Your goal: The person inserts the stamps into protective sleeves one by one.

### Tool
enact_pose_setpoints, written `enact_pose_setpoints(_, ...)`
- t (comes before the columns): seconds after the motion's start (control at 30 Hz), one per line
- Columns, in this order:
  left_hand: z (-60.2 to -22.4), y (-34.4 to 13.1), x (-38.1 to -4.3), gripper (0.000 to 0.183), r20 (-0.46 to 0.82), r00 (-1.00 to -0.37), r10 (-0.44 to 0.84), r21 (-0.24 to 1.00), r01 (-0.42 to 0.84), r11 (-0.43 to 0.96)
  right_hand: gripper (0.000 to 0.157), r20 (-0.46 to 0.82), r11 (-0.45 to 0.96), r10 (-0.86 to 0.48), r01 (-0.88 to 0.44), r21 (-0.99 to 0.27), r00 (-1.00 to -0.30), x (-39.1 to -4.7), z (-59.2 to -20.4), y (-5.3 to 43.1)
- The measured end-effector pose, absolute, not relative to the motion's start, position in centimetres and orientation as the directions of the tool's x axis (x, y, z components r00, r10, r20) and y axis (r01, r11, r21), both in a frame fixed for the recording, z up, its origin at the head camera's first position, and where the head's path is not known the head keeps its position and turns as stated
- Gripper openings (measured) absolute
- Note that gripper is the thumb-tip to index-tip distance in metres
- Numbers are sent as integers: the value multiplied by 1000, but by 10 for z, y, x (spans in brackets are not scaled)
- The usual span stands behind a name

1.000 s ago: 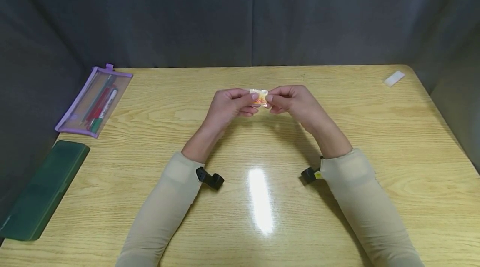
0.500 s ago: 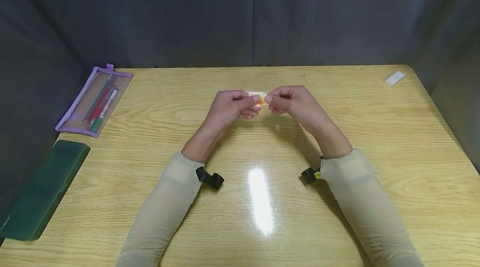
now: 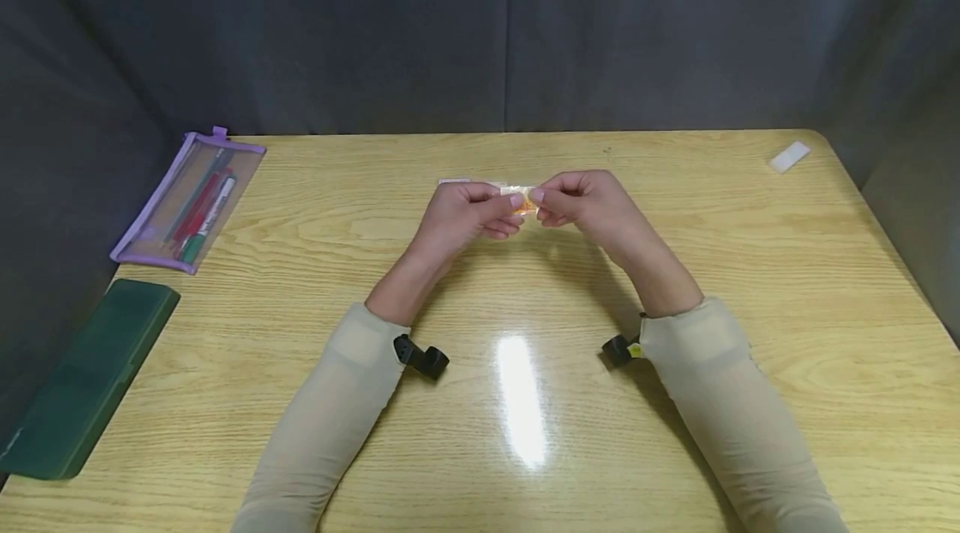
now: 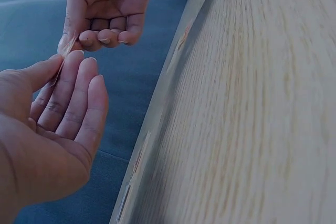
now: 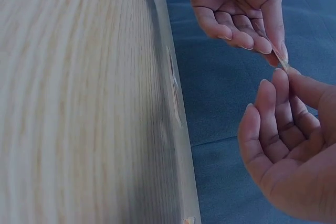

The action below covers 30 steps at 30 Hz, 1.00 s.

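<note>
A small flat packet [image 3: 517,191], shiny and pale with orange print, is held up between both hands over the far middle of the table. My left hand [image 3: 461,212] pinches its left side between thumb and fingers. From the other side, my right hand [image 3: 588,204] pinches the right edge. Both wrist views show the packet [image 4: 67,51] nearly edge-on, with the two thumbs close together. The lower fingers of each hand are loosely bent beneath it. Just behind the left hand, a thin whitish strip [image 3: 453,180] shows, mostly hidden.
A purple-edged see-through pouch [image 3: 153,266] with pens and markers lies at the far left. Nearer sits a long dark green case [image 3: 86,383]. A small white block [image 3: 789,156] is at the far right corner. Dark curtains [image 3: 375,33] border the table.
The left hand has shifted slightly right and down along the packet, and the packet's tilt has changed a little. The whitish strip behind the left hand has come into view.
</note>
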State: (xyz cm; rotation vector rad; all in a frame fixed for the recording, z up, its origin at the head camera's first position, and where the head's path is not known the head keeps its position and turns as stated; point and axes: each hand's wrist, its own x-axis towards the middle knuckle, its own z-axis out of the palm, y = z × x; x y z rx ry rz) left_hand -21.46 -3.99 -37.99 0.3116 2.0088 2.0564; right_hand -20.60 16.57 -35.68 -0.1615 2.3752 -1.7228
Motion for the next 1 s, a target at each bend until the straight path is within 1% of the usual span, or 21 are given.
enact_pose_setpoints(0.17, -378, -40, -214, 25, -40, -950, 310, 999, -49, -22, 27, -96, 316, -210, 25, -948, -973, -206, -356, 167)
enact_pose_setpoints(0.33, -378, -40, -214, 24, -54, -951, 304, 998, -61, -16, 28, -109, 305, -223, 37, -952, -969, -206, -355, 168)
enact_pose_setpoints(0.43, -378, -41, -215, 25, -57, -948, 314, 998, -64, -11, 30, -116, 334, -222, 36, -942, -968, -207, -353, 170)
enact_pose_setpoints(0.6, -376, -44, -217, 26, -71, -955, 287, 997, -75, -1, 30, -133, 405, -153, 60, -912, -979, -209, -350, 178)
enact_pose_setpoints(0.73, -373, -43, -222, 24, -108, -957, 268, 994, -101, 41, 30, -158, 432, -137, 85, -898, -978, -213, -349, 184)
enact_pose_setpoints(0.93, -367, -35, -234, 20, -125, -965, 231, 984, -92, 149, 27, -130, 388, -143, 65, -920, -981, -224, -349, 194)
enact_pose_setpoints(1.0, -365, -31, -239, 20, -126, -966, 226, 980, -85, 182, 27, -134, 393, -140, 69, -917, -981, -230, -346, 197)
